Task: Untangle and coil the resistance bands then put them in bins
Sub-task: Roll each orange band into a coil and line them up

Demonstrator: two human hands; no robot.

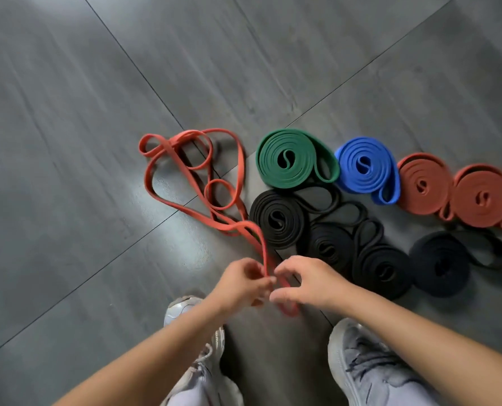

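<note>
A loose red resistance band (pixel 185 171) lies tangled in loops on the grey floor and runs up to my hands. My left hand (pixel 243 284) pinches its near end, and my right hand (pixel 308 281) grips the same end, where a small red loop hangs below the fingers. Coiled bands lie to the right: a green coil (pixel 290 159), a blue coil (pixel 366 169), two red coils (pixel 422 186) (pixel 481 197), and several black coils (pixel 276 219) in a row in front of them.
The grey tiled floor (pixel 97 142) spreads to the left and far side. My two grey shoes (pixel 197 341) (pixel 364 361) stand just below my hands. No bin is in view.
</note>
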